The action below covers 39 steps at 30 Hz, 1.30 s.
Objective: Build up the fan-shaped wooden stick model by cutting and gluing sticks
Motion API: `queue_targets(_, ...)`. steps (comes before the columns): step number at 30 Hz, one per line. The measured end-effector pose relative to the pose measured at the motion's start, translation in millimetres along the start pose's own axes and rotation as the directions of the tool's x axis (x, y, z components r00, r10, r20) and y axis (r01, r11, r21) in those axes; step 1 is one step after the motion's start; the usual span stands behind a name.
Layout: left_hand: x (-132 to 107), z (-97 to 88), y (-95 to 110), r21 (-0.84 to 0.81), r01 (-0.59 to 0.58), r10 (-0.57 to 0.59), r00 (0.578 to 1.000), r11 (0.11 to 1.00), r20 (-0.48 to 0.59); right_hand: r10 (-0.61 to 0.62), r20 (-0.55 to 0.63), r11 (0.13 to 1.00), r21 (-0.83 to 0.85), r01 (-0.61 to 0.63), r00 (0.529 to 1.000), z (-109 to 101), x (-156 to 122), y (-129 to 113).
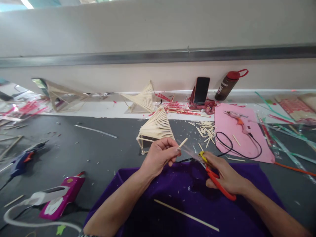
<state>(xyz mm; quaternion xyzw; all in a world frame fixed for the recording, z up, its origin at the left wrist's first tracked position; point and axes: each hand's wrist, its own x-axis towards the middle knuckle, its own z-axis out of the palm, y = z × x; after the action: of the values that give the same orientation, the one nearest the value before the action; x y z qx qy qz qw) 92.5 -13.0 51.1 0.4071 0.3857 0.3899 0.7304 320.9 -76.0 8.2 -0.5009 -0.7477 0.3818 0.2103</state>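
My left hand (159,155) is closed in a pinch on a short wooden stick (183,142) that juts up to the right. My right hand (225,176) is wrapped round red-handled scissors (217,182) with a yellow part near the blades, which point toward the stick. Both hands hover over a purple cloth (187,204) on which a long thin stick (186,215) lies. Just beyond the left hand stands a fan-shaped stick model (156,128).
A pink mat (237,131) with a pink glue gun (238,121) and black cord lies at the right, cut stick bits (206,130) beside it. A phone (201,90), a bottle (228,84) and another stick model (142,98) stand at the back. A pink-and-white device (59,196) and blue glue gun (21,161) lie left.
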Motion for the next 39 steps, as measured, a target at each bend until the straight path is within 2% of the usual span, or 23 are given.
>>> queue_targets(5, 3, 0.6, -3, 0.051, 0.0, 0.001, 1.0, 0.999, -0.013, 0.008, 0.016, 1.0, 0.013, -0.008, 1.0, 1, 1, -6)
queue_targets(13, 3, 0.7, -5, 0.075, 0.02, -0.018, 0.999, 0.997, -0.027, 0.013, 0.019, 0.998, 0.053, -0.014, 1.0, 6, -2, -2)
queue_targets(22, 8, -1.2, -16, -0.045, 0.062, -0.063, 0.998, 0.997, -0.024, -0.053, -0.108, 0.992, -0.122, 0.04, 0.993, 9, 1, 4)
queue_targets(32, 9, 1.6, -24, 0.079, 0.053, -0.052, 0.998, 0.995, -0.02, -0.084, -0.105, 0.988, -0.14, 0.069, 0.991, 11, 1, 6)
queue_targets(39, 5, 4.7, -24, 0.094, 0.053, -0.05, 0.998, 0.994, -0.041, -0.096, -0.117, 0.984, -0.159, 0.076, 0.989, 12, 0, 1)
